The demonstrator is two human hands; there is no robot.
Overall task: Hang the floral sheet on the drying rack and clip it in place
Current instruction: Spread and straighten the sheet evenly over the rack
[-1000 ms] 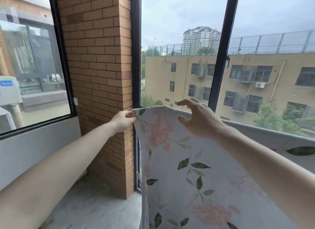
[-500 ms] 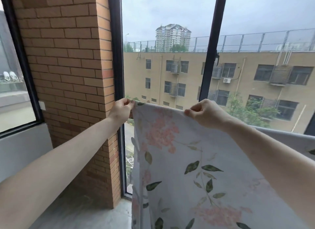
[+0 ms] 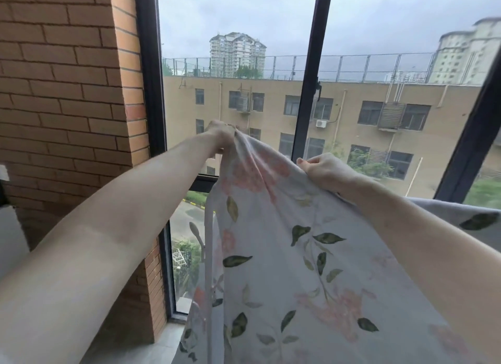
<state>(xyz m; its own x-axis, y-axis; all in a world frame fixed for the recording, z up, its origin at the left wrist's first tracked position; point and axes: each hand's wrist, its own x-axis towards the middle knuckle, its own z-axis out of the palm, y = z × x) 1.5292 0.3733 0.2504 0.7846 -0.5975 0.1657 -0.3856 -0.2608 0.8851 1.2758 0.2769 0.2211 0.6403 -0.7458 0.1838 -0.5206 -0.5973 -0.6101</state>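
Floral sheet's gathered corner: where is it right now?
In the head view it sits centre-left, bunched in the left hand against the black window frame, while the right hand grips the white floral sheet's top edge further right.

Both bare arms reach forward. Left hand [image 3: 221, 132] fisted, higher and farther out; right hand [image 3: 324, 169] curled, pinching, lower.
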